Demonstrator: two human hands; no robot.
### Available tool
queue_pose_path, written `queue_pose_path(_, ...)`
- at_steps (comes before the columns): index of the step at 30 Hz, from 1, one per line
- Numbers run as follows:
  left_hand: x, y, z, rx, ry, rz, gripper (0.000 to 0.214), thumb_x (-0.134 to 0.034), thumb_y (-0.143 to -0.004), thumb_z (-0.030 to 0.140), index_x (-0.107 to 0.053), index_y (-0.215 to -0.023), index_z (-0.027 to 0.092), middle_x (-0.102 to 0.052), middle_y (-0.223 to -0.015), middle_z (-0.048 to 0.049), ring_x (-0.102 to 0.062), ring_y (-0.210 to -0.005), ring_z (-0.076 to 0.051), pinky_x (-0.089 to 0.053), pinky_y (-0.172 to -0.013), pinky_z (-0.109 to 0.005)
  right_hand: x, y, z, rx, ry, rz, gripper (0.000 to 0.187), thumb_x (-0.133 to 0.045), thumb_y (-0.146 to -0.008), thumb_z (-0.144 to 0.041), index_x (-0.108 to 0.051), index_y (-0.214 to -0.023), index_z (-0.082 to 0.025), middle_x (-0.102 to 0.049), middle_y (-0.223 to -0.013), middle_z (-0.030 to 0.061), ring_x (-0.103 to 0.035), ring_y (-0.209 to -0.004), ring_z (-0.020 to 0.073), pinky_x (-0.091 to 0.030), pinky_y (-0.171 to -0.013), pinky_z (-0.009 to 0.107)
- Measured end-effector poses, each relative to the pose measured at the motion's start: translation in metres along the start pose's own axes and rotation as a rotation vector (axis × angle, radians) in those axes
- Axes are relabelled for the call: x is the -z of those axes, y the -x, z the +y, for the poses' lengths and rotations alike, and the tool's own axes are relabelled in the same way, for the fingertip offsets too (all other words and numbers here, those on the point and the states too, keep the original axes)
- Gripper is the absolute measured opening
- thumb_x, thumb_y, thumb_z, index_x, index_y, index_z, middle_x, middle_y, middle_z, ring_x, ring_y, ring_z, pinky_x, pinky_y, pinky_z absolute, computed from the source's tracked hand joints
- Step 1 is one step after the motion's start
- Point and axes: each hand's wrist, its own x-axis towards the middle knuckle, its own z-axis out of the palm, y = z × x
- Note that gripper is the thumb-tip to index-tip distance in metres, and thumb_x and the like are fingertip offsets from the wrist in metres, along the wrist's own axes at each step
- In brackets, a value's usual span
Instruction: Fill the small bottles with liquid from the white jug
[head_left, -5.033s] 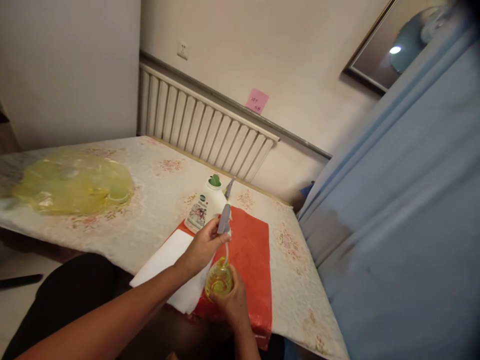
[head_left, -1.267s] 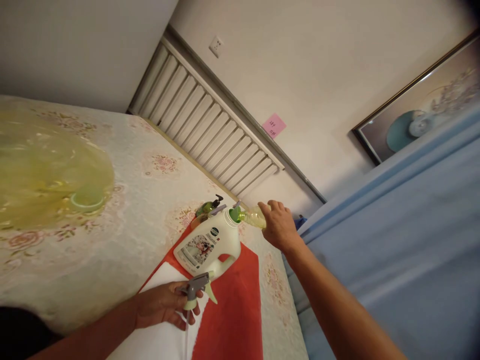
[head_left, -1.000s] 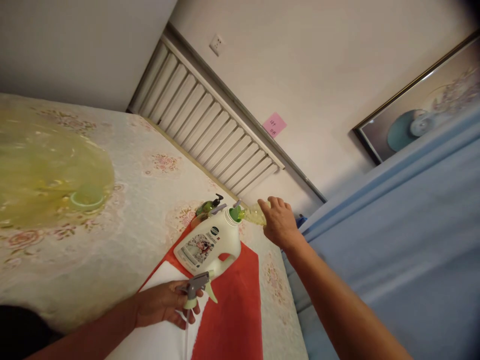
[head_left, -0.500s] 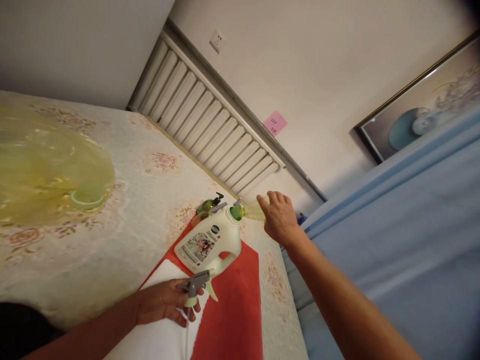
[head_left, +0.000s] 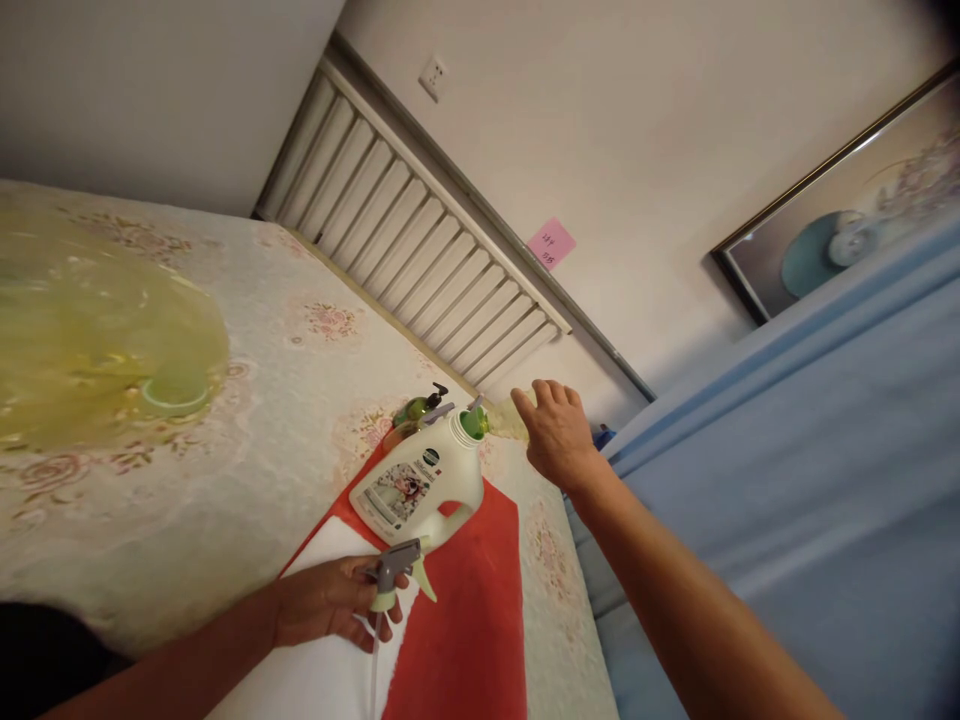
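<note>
In my left hand (head_left: 330,603) is a grey and pale-green trigger spray head (head_left: 397,568), its thin dip tube hanging down. My right hand (head_left: 559,432) is wrapped round a see-through, yellowish bottle (head_left: 510,416), tipped on its side with its neck at the mouth of a white laundry detergent jug (head_left: 420,485). The jug has a printed label, a side handle and a green insert (head_left: 473,423) in its opening. Whether liquid is running from the bottle I cannot tell. Most of the bottle's far end is hidden behind my fingers.
Under the jug lie a red sheet (head_left: 469,620) and a white sheet (head_left: 307,680) on a floral cloth (head_left: 262,480). Behind the jug is a green pump bottle (head_left: 412,410). A yellow plastic bag (head_left: 97,320) is at left, a radiator (head_left: 405,210) behind, blue fabric (head_left: 787,480) at right.
Almost nothing differs. My right hand and the tipped bottle have shifted very slightly; my left hand keeps the spray head in the same place.
</note>
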Motion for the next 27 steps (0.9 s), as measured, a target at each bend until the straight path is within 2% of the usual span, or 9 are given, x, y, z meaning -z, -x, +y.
queue_pose_path(6, 0.005, -0.001, -0.004, 0.026, -0.005, 0.013, 0.037, -0.077, -0.079, 0.033, -0.067, -0.112, 0.019, -0.071, -0.099, -0.0106, -0.07, -0.087, -0.025, -0.051, -0.082, -0.04, -0.004, 0.005, -0.001, -0.041, -0.033, -0.025, 0.06, -0.055, -0.08, -0.011, -0.047, -0.138, -0.02, -0.05, -0.131, 0.0173, -0.042, -0.119, 0.0318, -0.031, -0.097, 0.043)
queue_pose_path(10, 0.006, 0.001, -0.008, 0.009, 0.0, 0.049, 0.039, -0.079, -0.077, 0.034, -0.065, -0.11, 0.018, -0.072, -0.095, -0.0104, -0.071, -0.087, -0.027, -0.051, -0.083, -0.042, -0.017, 0.015, -0.003, -0.14, -0.194, -0.095, 0.065, -0.059, -0.076, -0.012, -0.046, -0.139, -0.023, -0.053, -0.127, 0.0137, -0.048, -0.114, 0.0282, -0.038, -0.092, 0.038)
queue_pose_path(16, 0.001, 0.006, -0.014, -0.088, -0.005, 0.206, 0.035, -0.081, -0.075, 0.034, -0.064, -0.101, 0.018, -0.073, -0.098, -0.0106, -0.071, -0.091, -0.027, -0.051, -0.086, -0.045, -0.055, 0.048, -0.015, -0.337, -0.788, -0.058, 0.073, -0.07, -0.067, -0.021, -0.049, -0.137, -0.02, -0.056, -0.124, 0.0095, -0.055, -0.113, 0.0239, -0.044, -0.094, 0.033)
queue_pose_path(19, 0.0, 0.007, -0.018, -0.112, 0.001, 0.274, 0.037, -0.082, -0.074, 0.034, -0.062, -0.099, 0.016, -0.073, -0.096, -0.0102, -0.071, -0.087, -0.025, -0.05, -0.087, -0.043, -0.076, 0.074, -0.03, -0.441, -1.097, -0.03, 0.078, -0.076, -0.059, -0.022, -0.053, -0.133, -0.017, -0.06, -0.118, 0.0089, -0.059, -0.109, 0.0242, -0.046, -0.095, 0.035)
queue_pose_path(22, -0.005, 0.009, -0.019, -0.144, 0.016, 0.335, 0.039, -0.081, -0.076, 0.034, -0.059, -0.101, 0.016, -0.073, -0.097, -0.0101, -0.071, -0.088, -0.023, -0.05, -0.089, -0.041, -0.092, 0.108, -0.053, -0.52, -1.415, -0.018, 0.077, -0.078, -0.054, -0.022, -0.057, -0.128, -0.022, -0.065, -0.11, 0.0034, -0.063, -0.098, 0.0233, -0.051, -0.087, 0.036)
queue_pose_path(24, -0.015, 0.011, -0.016, -0.157, 0.012, 0.388, 0.039, -0.08, -0.078, 0.036, -0.057, -0.104, 0.017, -0.073, -0.1, -0.0096, -0.071, -0.091, -0.022, -0.05, -0.09, -0.04, -0.099, 0.135, -0.072, -0.508, -1.598, -0.04, 0.065, -0.075, -0.057, -0.021, -0.061, -0.121, -0.024, -0.069, -0.099, 0.0008, -0.065, -0.089, 0.0224, -0.053, -0.08, 0.035)
queue_pose_path(27, -0.041, 0.011, -0.005, -0.198, -0.022, 0.446, 0.037, -0.078, -0.08, 0.038, -0.057, -0.103, 0.018, -0.073, -0.1, -0.0087, -0.071, -0.092, -0.021, -0.05, -0.09, -0.036, -0.109, 0.174, -0.104, -0.647, -1.743, 0.032, 0.064, -0.077, -0.054, -0.021, -0.064, -0.116, -0.023, -0.071, -0.096, 0.0012, -0.067, -0.089, 0.0244, -0.055, -0.078, 0.036)
